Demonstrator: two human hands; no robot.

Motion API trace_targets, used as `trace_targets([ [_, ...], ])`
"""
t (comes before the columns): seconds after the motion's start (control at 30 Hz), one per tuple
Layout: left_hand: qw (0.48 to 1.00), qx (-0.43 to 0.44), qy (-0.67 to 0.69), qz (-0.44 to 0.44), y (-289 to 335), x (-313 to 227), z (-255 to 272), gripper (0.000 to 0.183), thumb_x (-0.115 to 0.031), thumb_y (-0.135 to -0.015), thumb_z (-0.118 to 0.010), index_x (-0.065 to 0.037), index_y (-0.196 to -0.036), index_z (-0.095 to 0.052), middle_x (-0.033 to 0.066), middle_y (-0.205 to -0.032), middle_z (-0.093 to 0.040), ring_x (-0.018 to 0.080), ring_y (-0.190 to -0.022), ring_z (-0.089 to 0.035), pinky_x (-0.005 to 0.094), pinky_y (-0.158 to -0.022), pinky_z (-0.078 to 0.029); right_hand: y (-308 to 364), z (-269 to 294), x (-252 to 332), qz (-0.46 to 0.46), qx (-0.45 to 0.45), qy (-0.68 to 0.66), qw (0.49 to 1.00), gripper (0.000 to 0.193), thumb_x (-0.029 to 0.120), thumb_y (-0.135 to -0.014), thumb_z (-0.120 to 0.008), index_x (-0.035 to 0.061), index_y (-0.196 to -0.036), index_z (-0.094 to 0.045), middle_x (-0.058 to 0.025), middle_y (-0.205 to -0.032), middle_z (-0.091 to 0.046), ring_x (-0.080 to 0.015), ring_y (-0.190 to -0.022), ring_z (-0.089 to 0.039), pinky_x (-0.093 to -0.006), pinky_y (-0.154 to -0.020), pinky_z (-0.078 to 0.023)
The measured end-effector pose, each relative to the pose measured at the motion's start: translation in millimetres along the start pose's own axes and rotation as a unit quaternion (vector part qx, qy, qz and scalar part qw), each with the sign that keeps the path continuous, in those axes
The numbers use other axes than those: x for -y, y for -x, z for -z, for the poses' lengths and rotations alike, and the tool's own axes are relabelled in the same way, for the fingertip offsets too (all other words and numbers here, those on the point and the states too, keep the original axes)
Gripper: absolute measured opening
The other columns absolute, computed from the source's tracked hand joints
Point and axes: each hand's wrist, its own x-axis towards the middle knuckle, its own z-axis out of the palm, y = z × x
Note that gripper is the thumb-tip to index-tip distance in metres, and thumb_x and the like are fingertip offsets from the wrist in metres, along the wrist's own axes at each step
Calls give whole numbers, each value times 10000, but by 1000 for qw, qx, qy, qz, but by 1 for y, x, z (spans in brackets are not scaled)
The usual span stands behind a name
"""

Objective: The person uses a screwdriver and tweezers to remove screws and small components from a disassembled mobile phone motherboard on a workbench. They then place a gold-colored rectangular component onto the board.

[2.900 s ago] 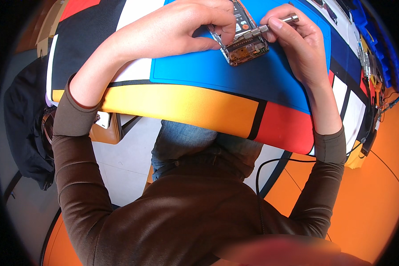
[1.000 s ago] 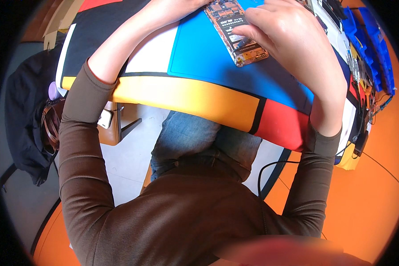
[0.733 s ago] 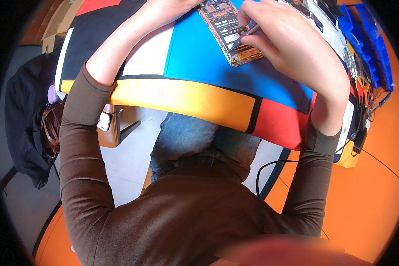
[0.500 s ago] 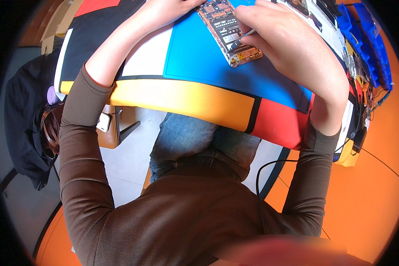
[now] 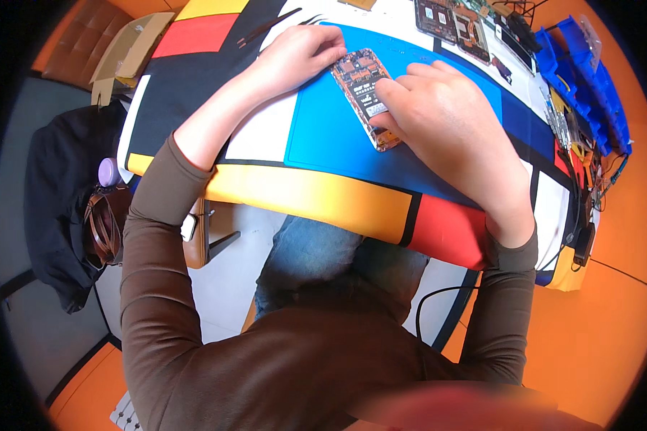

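Observation:
An opened phone [image 5: 359,82], its inner board and dark battery exposed, lies at a slant on a blue work mat [image 5: 316,129]. My left hand [image 5: 302,56] rests at the phone's upper left corner, thumb and curled fingers closed against its edge. Over the lower right part of the phone is my right hand [image 5: 442,108], fingers bent and pinched close to the battery's lower end. Whatever those fingertips hold is hidden behind the hand; half a second ago a thin tool with a dark tip showed there.
Dark opened device parts [image 5: 456,32] lie beyond the mat. Blue parts bins [image 5: 589,86] stand at the right edge, beside thin tools and cables [image 5: 564,122]. At left are a cardboard box [image 5: 133,50], a purple-lidded container [image 5: 108,172] and a black garment [image 5: 65,201].
The view has shifted, so the phone and mat sit lower in the picture and more of the table's far side shows. The tool in my right hand has gone out of sight.

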Motion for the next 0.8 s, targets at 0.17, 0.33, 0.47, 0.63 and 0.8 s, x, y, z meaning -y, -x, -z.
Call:
trace_targets([
  [0.17,1000,4,5,13,-1,1,-1,217,-213,-1030,-643,-5,-1050,-703,128,-855,-691,195,-775,-650,311,-726,-530,0,3,6,-34,-2,-36,999,175,79,-851,-698,33,-972,-580,-115,-905,-664,-310,-936,-634,-437,-874,-492],
  [0.33,999,16,19,20,-2,1,0,214,-207,-1027,-646,-3,-1056,-706,132,-845,-686,190,-761,-641,308,-711,-520,4,9,4,-7,-6,-8,1000,213,10,-868,-643,10,-1080,-629,-151,-958,-701,-296,-978,-689,-384,-845,-505],
  [0.47,999,15,24,19,-4,-2,2,199,-188,-1023,-646,6,-1027,-694,123,-822,-677,176,-736,-619,307,-690,-505,5,7,3,7,3,-1,1000,227,-4,-867,-638,-5,-1094,-634,-169,-973,-709,-293,-977,-697,-368,-827,-503],
  [0.63,999,12,39,25,-5,-6,4,181,-160,-1011,-647,19,-993,-668,114,-788,-662,158,-697,-578,310,-660,-477,4,5,4,-21,5,-27,999,174,172,-892,-710,31,-902,-607,-121,-819,-683,-308,-868,-662,-445,-893,-510],
  [0.8,999,17,37,32,-6,-8,5,175,-159,-1011,-646,13,-1001,-674,112,-804,-677,161,-706,-594,312,-671,-491,7,6,4,-19,10,-18,1000,224,232,-892,-732,40,-859,-622,-111,-786,-684,-292,-853,-670,-437,-878,-517],
])
